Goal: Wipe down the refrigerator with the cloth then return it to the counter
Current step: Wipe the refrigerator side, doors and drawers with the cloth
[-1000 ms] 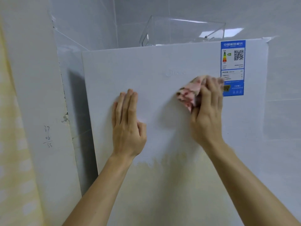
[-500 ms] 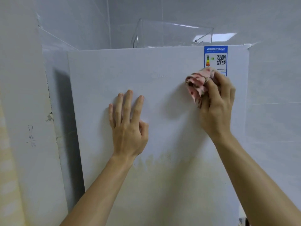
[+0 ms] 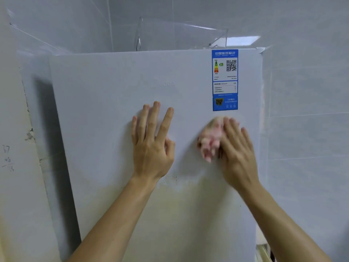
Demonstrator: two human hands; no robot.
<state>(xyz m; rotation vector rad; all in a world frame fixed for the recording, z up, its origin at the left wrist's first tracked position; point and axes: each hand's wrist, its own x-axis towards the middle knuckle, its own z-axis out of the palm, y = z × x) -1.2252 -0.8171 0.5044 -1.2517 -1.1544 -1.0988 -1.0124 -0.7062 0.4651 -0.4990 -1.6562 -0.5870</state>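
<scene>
Change: cloth (image 3: 210, 140) has dropped below the blue label (image 3: 224, 80), now blurred.
Right hand (image 3: 237, 152): pressing cloth against refrigerator (image 3: 113, 87).
Left hand (image 3: 153, 142): flat, fingers spread on door.

Blue energy label (image 3: 224, 80) stuck on refrigerator (image 3: 132, 87) door at 1 o'clock. Header in white Chinese characters read 中国能效标识. Below it: coloured efficiency arrow scale with green tag reading 2, QR code at its 3 o'clock, rows of fine print too small to read. Second, yellowish QR code sat in blue bottom band. Faint embossed brand mark (image 3: 164, 84) at door's 12 o'clock, letters unclear. Pencilled numbers (image 3: 8, 157) on wall at 9 o'clock: top line looked like 37, rest illegible.
</scene>
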